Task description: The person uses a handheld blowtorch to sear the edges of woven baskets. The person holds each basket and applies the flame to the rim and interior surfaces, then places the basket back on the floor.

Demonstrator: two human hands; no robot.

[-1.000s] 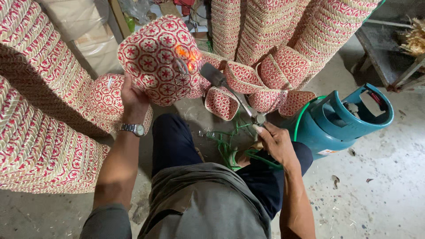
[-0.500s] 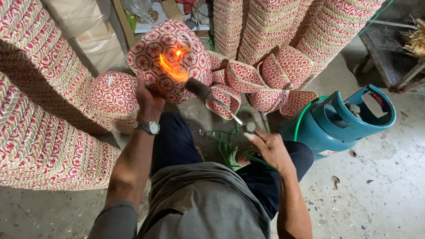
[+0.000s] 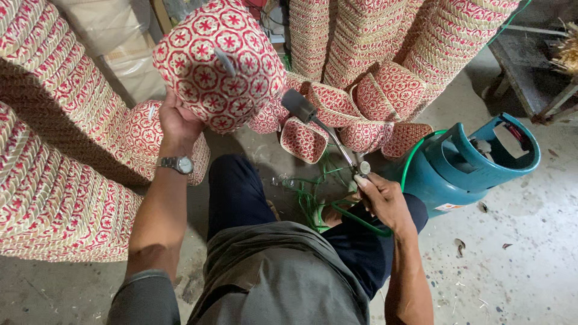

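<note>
The left hand is clamped on the lower edge of a round red-and-cream woven basket, fingers curled over the rim and hidden behind it, thumb side toward the camera. The basket is held up at arm's length with its patterned underside turned to the viewer, so it sits just above and to the right of the grip. A silver wristwatch sits on the wrist below.

The right hand is closed around the handle end of a metal gas torch, fingers wrapped tight with a small round valve knob showing at the top of the fist. The torch's thin tube runs up and left from the fist to a dark flat nozzle that ends just beside the lower right edge of the held basket; whether they touch cannot be told. No flame shows at the nozzle.

A green hose loops under the right hand over the floor and arcs toward a teal gas cylinder standing just right of the hand. Small woven baskets of the same pattern lie in a heap behind the torch, and tall stacks of nested baskets rise at left and along the back.
</note>
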